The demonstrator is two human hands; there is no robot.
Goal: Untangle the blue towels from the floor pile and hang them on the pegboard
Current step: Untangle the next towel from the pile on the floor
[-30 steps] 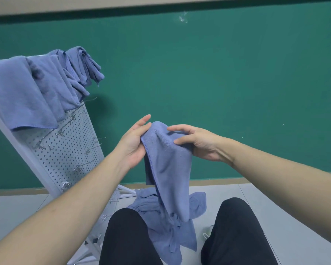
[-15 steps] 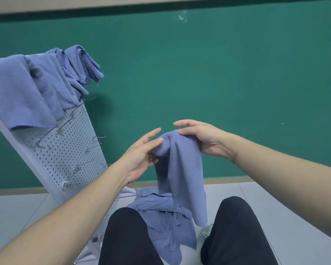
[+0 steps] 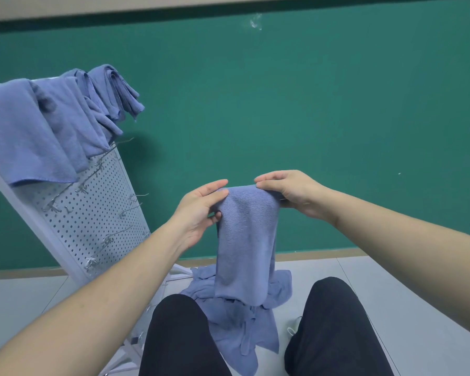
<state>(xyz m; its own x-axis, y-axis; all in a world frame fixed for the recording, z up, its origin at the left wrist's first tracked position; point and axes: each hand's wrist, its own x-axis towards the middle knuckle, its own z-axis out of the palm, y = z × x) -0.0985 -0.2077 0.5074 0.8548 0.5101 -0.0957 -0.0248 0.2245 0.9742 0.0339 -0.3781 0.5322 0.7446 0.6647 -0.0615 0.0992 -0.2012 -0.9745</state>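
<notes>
Soft blue terry towel hangs limp between the knees, above the floor pile. Left hand and right hand pinch its folded top edge. Judged light, floppy; best gripped at corners.

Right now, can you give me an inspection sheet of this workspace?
Surface: grey tiled floor.
Job's things: towel held up, hanging folded; pile on the floor between the knees; hung towels draped over the pegboard top, wire hooks below bare.
Clutter: nothing seen.
Grippers: left hand and right hand each pinch the towel's top edge.
Cables: nothing seen.
Surroundings: green wall behind.
</notes>
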